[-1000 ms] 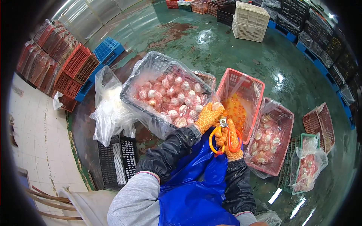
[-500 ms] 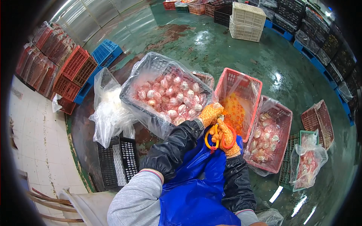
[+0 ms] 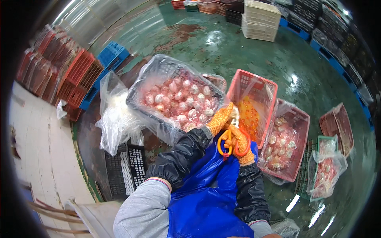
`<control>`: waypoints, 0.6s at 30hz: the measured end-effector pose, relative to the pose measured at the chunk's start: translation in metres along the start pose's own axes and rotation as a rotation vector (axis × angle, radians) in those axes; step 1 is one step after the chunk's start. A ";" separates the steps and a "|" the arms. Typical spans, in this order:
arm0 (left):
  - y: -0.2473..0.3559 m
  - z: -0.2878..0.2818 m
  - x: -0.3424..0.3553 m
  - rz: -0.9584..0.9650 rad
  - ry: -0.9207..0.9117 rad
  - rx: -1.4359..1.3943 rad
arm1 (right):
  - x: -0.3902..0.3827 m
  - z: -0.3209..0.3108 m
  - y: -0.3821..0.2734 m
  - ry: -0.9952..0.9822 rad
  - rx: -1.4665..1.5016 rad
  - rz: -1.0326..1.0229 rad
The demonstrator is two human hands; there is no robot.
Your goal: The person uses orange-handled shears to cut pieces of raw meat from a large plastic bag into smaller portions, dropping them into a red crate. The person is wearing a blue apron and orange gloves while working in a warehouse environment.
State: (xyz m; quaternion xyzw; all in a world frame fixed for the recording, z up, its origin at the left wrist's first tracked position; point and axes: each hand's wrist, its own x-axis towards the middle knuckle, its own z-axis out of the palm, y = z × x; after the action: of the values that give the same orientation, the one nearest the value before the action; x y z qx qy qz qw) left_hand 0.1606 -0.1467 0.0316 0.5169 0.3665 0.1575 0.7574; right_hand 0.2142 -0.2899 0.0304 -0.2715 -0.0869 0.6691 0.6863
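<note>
My left hand (image 3: pixel 220 118), in an orange patterned glove, is closed around a pale, rounded, egg-like thing (image 3: pixel 235 114), partly covered by the fingers. In the same kind of glove, my right hand (image 3: pixel 240 144) grips scissors (image 3: pixel 225 150) with one yellow and one red-orange handle loop; the blades are hidden. Both hands meet over the near left edge of a red lined crate (image 3: pixel 273 104), which holds orange yolk-like balls (image 3: pixel 249 115) in yellow liquid. At left, a dark crate lined with clear plastic (image 3: pixel 156 63) is filled with whitish-pink round things (image 3: pixel 179 97).
A second red crate (image 3: pixel 303 131) with pale pieces stands at right, beside a green crate (image 3: pixel 307 168) carrying a bagged load. White plastic bags (image 3: pixel 115 115) and a black crate (image 3: pixel 115 174) lie left. Stacked crates (image 3: pixel 260 20) stand farther off on the wet green floor.
My left fingers have shifted slightly up and straightened, and the pale thing now shows between the hands. The scissors stay in my right hand.
</note>
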 end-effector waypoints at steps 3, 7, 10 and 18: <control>0.000 -0.024 -0.009 -0.111 -0.139 -0.205 | 0.008 -0.023 0.006 0.069 -0.231 -0.460; -0.010 -0.060 -0.034 0.393 0.352 0.533 | -0.002 -0.002 -0.017 0.241 0.147 -0.695; 0.004 -0.123 -0.048 0.777 0.644 1.186 | 0.001 -0.015 -0.014 0.196 0.050 -0.570; 0.072 -0.219 -0.033 0.053 0.768 1.703 | 0.007 -0.005 -0.014 0.197 0.113 -0.497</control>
State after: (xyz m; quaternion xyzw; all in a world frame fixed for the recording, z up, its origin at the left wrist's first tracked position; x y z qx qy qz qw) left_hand -0.0090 0.0092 0.0662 0.8185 0.5718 0.0132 -0.0537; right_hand 0.2298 -0.2837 0.0310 -0.2671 -0.0463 0.4544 0.8486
